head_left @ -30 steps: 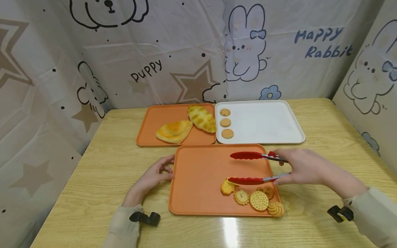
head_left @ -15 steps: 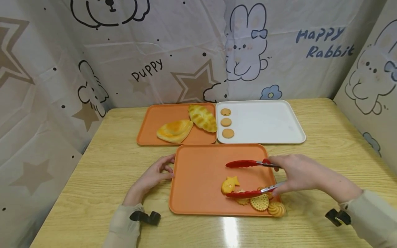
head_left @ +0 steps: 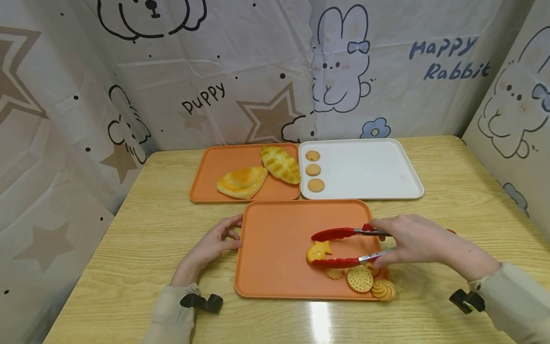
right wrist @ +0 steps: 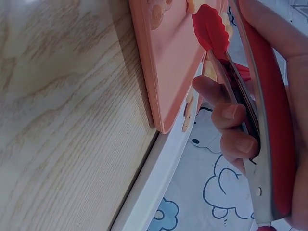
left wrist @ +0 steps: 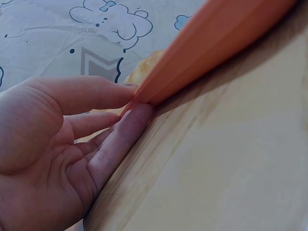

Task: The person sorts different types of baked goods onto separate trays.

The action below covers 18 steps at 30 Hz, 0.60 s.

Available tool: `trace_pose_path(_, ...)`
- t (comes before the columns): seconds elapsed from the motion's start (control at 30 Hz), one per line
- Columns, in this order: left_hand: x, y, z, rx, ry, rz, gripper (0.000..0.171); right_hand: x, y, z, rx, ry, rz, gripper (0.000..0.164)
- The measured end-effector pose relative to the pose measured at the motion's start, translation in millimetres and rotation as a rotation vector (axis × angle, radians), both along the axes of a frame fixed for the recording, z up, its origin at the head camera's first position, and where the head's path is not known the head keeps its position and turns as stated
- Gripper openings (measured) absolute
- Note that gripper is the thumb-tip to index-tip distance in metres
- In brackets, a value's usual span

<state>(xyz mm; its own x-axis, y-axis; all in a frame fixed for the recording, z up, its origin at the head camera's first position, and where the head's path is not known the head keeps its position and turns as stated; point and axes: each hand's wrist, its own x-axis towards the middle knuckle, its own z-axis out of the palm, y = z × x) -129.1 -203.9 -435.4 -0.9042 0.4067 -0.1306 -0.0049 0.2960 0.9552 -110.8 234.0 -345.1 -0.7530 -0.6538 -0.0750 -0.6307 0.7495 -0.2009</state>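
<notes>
Work with the tongs [head_left: 335, 233] looks to be at a reaching stage: the fish-shaped cookie [head_left: 320, 250] lies on the near orange tray [head_left: 275, 248], just off its middle towards 3 o'clock, between the two red tips and apparently not lifted. Towards 4 o'clock from it are a scalloped cookie [head_left: 334, 274], partly hidden by the lower tip, a dotted round cookie [head_left: 360, 279], a partly covered ring-like cookie [head_left: 373, 270] and a swirl cookie [head_left: 384, 290] overlapping the tray's corner. None of these five has left this tray. At 1 o'clock from it sits the white tray [head_left: 365, 167], with three plain round cookies [head_left: 313, 169] in a column along its 9 o'clock side; whether they belong to the same work cannot be told. The far orange tray [head_left: 227, 157], at 11 o'clock, carries a braided bread [head_left: 280, 165] and a triangular pastry [head_left: 242, 182].

The right grip [head_left: 412, 239] grasps the tongs, thumb on one arm and fingers on the other, leaving the tips well apart around the fish; whether either tip touches it is unclear. The left grip [head_left: 213, 243] pinches the near orange tray's rim at 9 o'clock, fingers almost closed.
</notes>
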Motion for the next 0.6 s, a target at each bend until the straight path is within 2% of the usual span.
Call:
trace_pose_path(0.23, 0.0, -0.4, -0.7, 0.007, 0.0, -0.003, 0.068, -1.4, 1.3, 0.1, 0.009, -0.019, -0.017, 0.071)
trace_pose_path(0.6, 0.7, 1.1, 2.6, -0.01, -0.006, 0.005, 0.067, -5.9, 5.5, 4.9, -0.006, 0.041, -0.054, 0.065)
